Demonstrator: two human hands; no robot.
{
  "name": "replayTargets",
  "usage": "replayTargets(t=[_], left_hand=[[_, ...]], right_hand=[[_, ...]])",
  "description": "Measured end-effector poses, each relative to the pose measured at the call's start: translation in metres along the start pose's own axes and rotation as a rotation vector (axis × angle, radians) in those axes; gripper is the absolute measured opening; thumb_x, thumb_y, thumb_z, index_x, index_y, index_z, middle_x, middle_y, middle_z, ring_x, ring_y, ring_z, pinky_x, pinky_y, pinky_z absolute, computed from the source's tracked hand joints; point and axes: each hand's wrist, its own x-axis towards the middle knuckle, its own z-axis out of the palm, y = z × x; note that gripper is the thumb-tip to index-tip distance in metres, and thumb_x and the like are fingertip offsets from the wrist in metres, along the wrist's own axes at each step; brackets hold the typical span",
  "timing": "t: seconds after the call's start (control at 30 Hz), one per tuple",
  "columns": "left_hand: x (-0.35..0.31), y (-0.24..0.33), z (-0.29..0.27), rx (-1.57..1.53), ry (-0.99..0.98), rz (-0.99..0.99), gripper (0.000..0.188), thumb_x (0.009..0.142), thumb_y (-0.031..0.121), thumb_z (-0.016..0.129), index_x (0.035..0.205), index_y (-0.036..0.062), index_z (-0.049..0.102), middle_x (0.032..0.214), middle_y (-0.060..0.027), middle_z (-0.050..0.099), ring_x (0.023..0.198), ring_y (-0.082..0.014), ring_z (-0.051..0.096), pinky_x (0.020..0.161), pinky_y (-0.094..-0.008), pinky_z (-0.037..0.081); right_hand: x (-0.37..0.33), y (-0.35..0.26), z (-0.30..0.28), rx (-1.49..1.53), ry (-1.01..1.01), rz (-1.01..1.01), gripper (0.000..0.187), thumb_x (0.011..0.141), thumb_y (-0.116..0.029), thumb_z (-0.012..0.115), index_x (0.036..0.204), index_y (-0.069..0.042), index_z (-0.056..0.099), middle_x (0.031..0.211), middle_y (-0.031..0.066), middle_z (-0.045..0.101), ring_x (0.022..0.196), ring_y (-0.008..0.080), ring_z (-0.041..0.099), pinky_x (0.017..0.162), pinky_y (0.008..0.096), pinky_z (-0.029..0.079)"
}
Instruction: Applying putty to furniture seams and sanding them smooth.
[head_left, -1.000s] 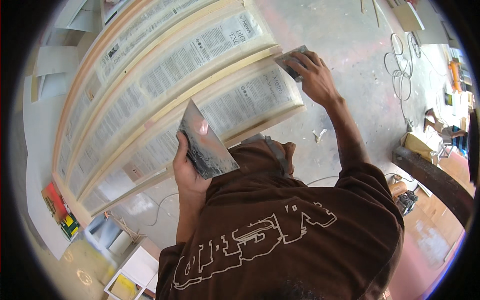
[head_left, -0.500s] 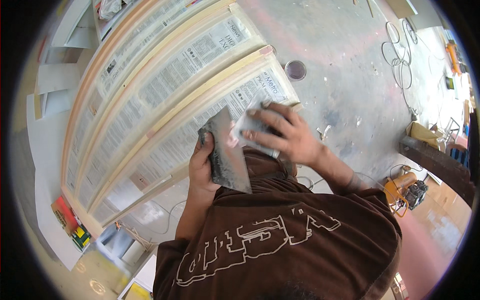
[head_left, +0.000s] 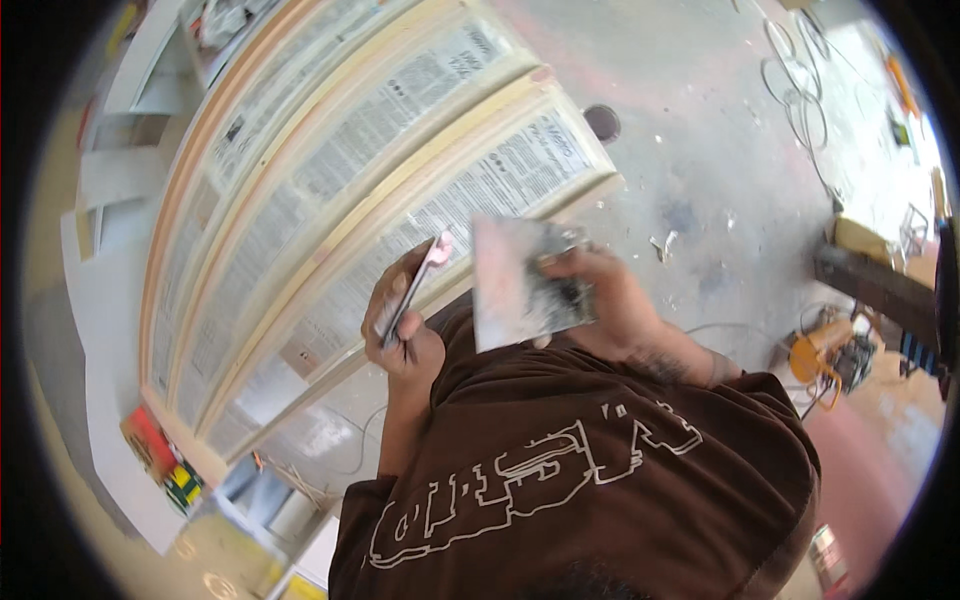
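In front of my chest my left hand (head_left: pixel 412 345) grips a flat metal putty scraper (head_left: pixel 412 285), now seen nearly edge-on. A blob of pink putty (head_left: pixel 441 249) clings to its upper end. My right hand (head_left: pixel 615 310) is closed round a second flat putty scraper (head_left: pixel 500 290), its broad face turned into view, smeared with pale pink and dark grey stains. A short gap separates the two blades. Both are a little blurred. Beyond my hands stands a curved wooden frame (head_left: pixel 440 146) with newspaper-covered panels (head_left: pixel 330 215) between its ribs.
A round tin (head_left: pixel 602 122) sits on the grey floor past the frame's corner. Coiled cable (head_left: pixel 795 90) lies farther right. An orange compressor (head_left: pixel 815 355) stands at right, near a dark beam (head_left: pixel 870 285). White boards (head_left: pixel 95 330) are along the left.
The scrapers have drawn apart. My left one has turned edge-on with putty at its end; my right one has swung round to show its broad stained face.
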Motion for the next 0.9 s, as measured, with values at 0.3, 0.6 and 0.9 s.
replayTargets(t=[0.3, 0.6, 0.9], left_hand=[[-0.042, 0.014, -0.082, 0.466, -0.473, 0.335, 0.034, 0.08, 0.01, 0.067, 0.114, 0.0112, 0.072, 0.119, -0.0149, 0.069, 0.107, -0.038, 0.066, 0.089, -0.0424, 0.057], [-0.231, -0.009, -0.15, -0.704, 0.146, -1.028, 0.043, 0.105, 0.034, 0.049, 0.13, -0.0007, 0.054, 0.121, -0.0136, 0.064, 0.114, -0.0271, 0.062, 0.099, -0.0422, 0.05], [-0.305, 0.004, -0.163, -1.756, 0.267, -1.346, 0.052, 0.103, 0.04, 0.05, 0.139, 0.003, 0.045, 0.126, -0.0127, 0.062, 0.114, -0.0249, 0.063, 0.098, -0.0423, 0.053]], right_hand=[[-0.043, 0.092, -0.006, 0.15, -0.113, -0.12, 0.029, 0.092, -0.004, 0.051, 0.12, 0.001, 0.055, 0.102, 0.012, 0.066, 0.085, 0.026, 0.07, 0.069, 0.0386, 0.06], [-0.058, 0.186, -0.071, -0.669, -0.009, -0.701, 0.043, 0.098, 0.002, 0.048, 0.14, 0.007, 0.045, 0.135, 0.0164, 0.055, 0.123, 0.0202, 0.052, 0.104, 0.0346, 0.041], [-0.034, 0.242, -0.077, -1.444, -0.118, -0.895, 0.051, 0.087, 0.016, 0.049, 0.134, -0.001, 0.057, 0.133, 0.0218, 0.056, 0.117, 0.0334, 0.057, 0.101, 0.0384, 0.045]])
